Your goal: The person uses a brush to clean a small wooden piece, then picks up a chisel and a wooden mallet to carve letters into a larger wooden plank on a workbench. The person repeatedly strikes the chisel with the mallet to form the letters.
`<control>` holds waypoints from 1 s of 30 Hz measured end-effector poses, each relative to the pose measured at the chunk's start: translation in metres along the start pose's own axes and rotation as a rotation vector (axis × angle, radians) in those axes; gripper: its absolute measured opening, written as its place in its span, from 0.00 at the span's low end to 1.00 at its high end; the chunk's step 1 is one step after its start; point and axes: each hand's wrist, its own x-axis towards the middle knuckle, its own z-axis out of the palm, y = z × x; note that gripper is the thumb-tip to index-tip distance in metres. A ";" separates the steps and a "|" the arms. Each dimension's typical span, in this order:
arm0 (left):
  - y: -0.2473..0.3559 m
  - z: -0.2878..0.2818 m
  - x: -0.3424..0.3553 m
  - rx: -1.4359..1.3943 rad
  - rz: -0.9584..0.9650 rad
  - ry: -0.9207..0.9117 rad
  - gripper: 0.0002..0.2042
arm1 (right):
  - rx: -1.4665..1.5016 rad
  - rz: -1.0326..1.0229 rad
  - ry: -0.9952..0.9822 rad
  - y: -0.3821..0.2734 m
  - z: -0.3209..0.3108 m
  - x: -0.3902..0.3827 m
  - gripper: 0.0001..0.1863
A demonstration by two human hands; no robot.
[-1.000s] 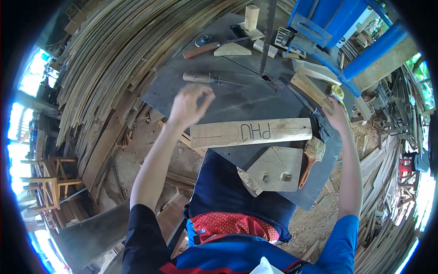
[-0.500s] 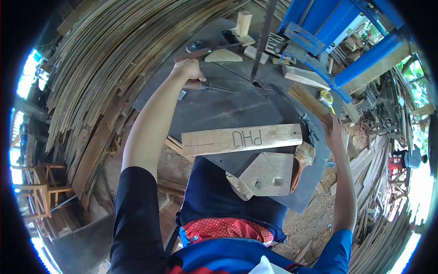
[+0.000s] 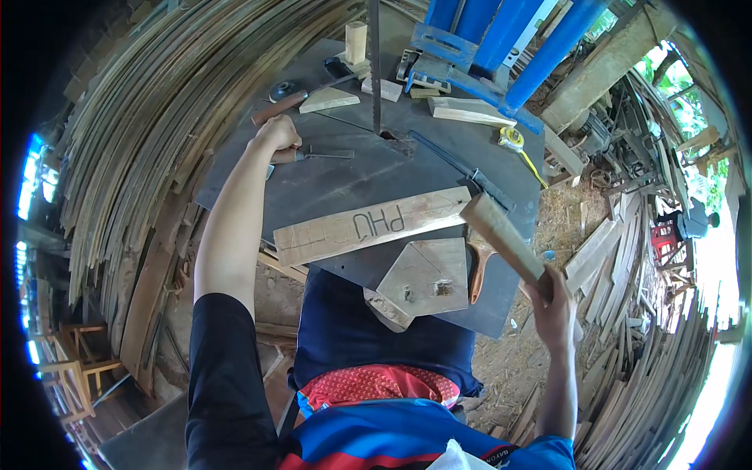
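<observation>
My left hand [image 3: 278,135] is closed around the wooden handle of a chisel [image 3: 329,153], low over the dark metal table [image 3: 313,184]. The chisel's flat blade points right. In my right hand [image 3: 553,301], past the table's right edge, is one end of a squared wooden stick [image 3: 501,235]. Its far end slants up-left, overlapping a paintbrush [image 3: 479,266] and reaching the right end of a marked wooden plank [image 3: 372,225]. Whether stick and plank touch I cannot tell. Nearer me lies an angular wood piece [image 3: 427,278] with two small recesses.
A saw blade [image 3: 374,70] stands upright through the table. Behind it are wood offcuts [image 3: 329,99], a brown-handled tool [image 3: 280,106] and a blue machine frame [image 3: 470,55]. A yellow tape measure [image 3: 511,139] and a bar clamp [image 3: 462,168] lie rightward. Stacked boards [image 3: 157,117] fill the left.
The stick in my right hand has swung from beside the tape measure toward me and now points at the plank. My left hand has turned the chisel so its blade shows flat. The view has shifted.
</observation>
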 end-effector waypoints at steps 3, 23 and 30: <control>-0.013 0.008 -0.003 -0.064 0.054 0.082 0.15 | -0.022 -0.002 -0.008 -0.004 0.012 -0.025 0.25; 0.124 -0.011 0.110 0.419 0.484 0.509 0.11 | 0.224 0.108 0.050 -0.031 0.120 -0.038 0.26; 0.141 -0.005 0.154 0.553 0.477 0.369 0.14 | 0.199 0.046 -0.020 -0.018 0.120 -0.031 0.26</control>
